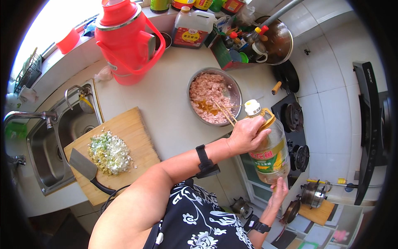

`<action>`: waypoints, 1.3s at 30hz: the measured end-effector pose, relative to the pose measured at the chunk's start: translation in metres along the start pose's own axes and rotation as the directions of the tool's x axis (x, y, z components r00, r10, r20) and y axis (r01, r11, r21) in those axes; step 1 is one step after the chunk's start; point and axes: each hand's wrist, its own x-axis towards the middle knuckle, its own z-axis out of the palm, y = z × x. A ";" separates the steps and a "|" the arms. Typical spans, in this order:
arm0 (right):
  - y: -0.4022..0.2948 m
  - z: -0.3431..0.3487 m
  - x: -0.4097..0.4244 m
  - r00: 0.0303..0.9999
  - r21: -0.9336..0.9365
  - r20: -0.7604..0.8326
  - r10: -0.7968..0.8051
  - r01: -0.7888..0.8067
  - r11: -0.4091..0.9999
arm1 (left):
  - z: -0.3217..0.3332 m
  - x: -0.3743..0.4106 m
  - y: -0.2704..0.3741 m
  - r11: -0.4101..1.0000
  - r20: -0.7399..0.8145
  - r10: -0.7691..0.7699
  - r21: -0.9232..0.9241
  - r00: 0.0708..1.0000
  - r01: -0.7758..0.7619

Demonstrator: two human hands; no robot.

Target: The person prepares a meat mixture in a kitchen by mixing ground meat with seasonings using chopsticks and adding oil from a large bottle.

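Note:
My left hand (247, 133) grips the yellow handle of a large clear plastic cooking oil bottle (270, 155), near its neck. Under the bottle's base, my right hand (278, 193) supports it from below. The bottle leans with its white mouth towards a steel bowl (240, 93). A thin stream of oil runs from the mouth into the bowl. Pink minced meat (206, 87) fills much of the bowl, with a patch of amber liquid (206, 106) on it. A pair of chopsticks (225, 112) slants from the meat over the rim; their near ends are hidden by my left hand.
A wooden cutting board (140, 137) bears chopped vegetables (112, 152) and a cleaver (83, 165). Beyond it is a double sink (74, 121). A red thermos flask (124, 46), a soy sauce jug (191, 29) and a box of bottles (219, 51) line the back. A gas stove (284, 133) stands right.

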 end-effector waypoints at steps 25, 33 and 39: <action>-0.045 0.210 -0.002 0.517 0.358 0.851 -0.090 -0.446 0.820 | -0.144 -0.034 0.098 0.629 0.259 0.095 0.732 0.961 -0.260; -0.190 0.267 -0.009 0.335 0.458 0.658 -0.675 0.534 0.711 | -0.138 -0.041 0.081 0.634 0.359 0.245 0.644 0.901 -0.429; -0.224 0.265 -0.043 -0.266 0.445 0.731 -0.629 0.884 0.143 | -0.141 -0.040 0.068 0.623 0.337 0.347 0.615 0.875 -0.483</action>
